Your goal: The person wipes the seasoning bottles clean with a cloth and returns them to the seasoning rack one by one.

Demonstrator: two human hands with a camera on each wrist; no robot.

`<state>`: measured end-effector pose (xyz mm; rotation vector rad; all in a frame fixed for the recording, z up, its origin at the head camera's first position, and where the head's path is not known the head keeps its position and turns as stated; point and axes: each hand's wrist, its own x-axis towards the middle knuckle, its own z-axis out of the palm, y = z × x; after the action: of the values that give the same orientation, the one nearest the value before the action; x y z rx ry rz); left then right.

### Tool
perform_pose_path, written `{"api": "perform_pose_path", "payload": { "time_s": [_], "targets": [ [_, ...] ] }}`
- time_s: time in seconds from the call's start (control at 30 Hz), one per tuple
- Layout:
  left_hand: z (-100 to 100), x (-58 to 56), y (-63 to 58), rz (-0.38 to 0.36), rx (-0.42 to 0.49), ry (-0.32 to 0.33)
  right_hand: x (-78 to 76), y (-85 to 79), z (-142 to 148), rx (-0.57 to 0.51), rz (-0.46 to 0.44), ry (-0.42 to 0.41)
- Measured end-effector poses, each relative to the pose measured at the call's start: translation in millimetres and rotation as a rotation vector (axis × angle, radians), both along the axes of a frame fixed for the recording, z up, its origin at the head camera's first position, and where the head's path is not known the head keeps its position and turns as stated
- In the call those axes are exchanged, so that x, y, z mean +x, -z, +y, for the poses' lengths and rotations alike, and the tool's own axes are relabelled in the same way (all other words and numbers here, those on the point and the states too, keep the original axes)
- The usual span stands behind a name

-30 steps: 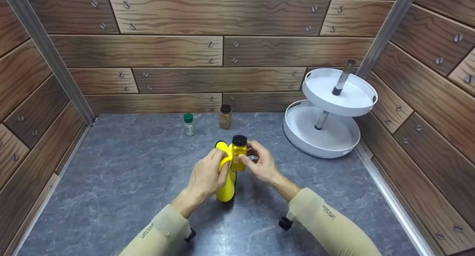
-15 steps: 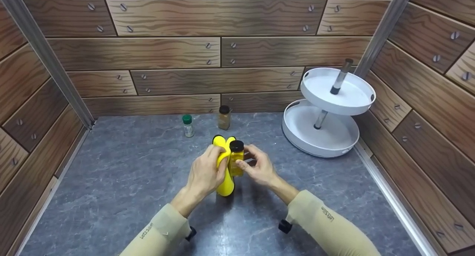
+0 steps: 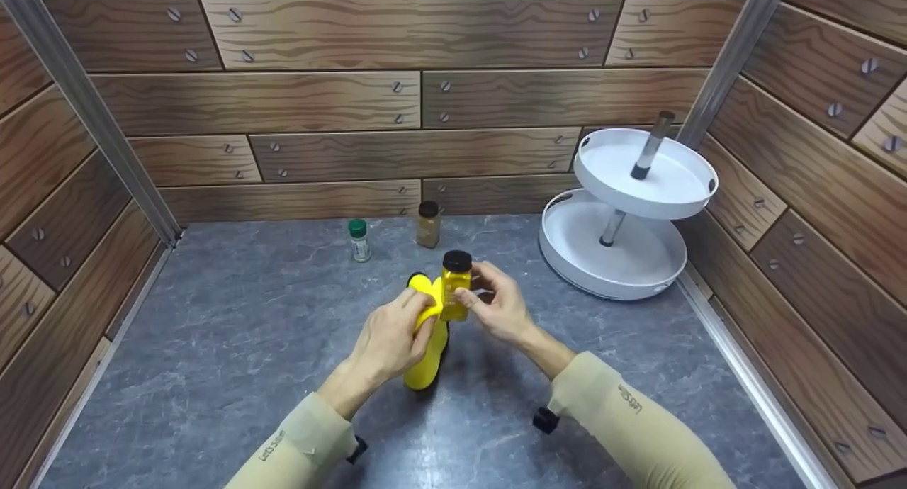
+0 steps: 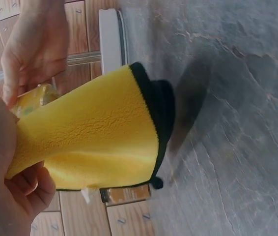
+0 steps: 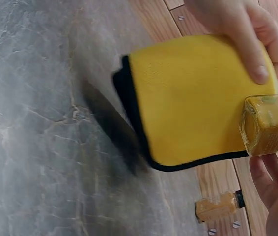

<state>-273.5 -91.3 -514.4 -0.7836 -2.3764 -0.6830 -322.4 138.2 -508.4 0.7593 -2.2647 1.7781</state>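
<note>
My left hand pinches a folded yellow cleaning cloth with a black edge, which hangs down over the table. Beside it my right hand holds a clear spice jar with a black lid and yellow contents, upright and above the tabletop. The cloth lies right against the jar's left side in the head view. In the right wrist view the jar's glass base overlaps the cloth, and the left thumb presses on the cloth just above it. The jar's lid is out of that view.
Behind the hands stand a small green-capped spice jar and a black-capped jar of brown spice. A white two-tier round stand is at the back right. Wood-patterned walls enclose the grey marbled table.
Over the last second the jar and cloth dip slightly and then part a little in height: the jar is now higher, the cloth lower. Both hands keep their holds.
</note>
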Motion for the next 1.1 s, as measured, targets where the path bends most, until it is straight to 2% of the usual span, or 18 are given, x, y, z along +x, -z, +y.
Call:
{"api": "perform_pose_path", "payload": {
  "time_s": [0.17,0.37,0.7,0.93,1.1],
  "targets": [
    [-2,2.7,2.3,-0.032,-0.031,0.021,-2.9,-5.2,1,-0.012,0.008,0.014],
    [0,3.5,3.5,-0.079,0.037,0.002,-3.8,-2.4,0,-0.011,0.019,0.006],
    [4,0.9,-2.5,-0.048,0.148,-0.029,4.0,10.1,-3,0.022,0.007,-0.021],
    [2,0.4,-7.0,-0.025,0.192,-0.052,9.8,21.1,-4,0.074,-0.012,-0.048],
    [-1,0.6,-5.2,-0.016,0.200,-0.066,11.3,24.3,-3,0.082,-0.027,-0.040]
  ]
}}
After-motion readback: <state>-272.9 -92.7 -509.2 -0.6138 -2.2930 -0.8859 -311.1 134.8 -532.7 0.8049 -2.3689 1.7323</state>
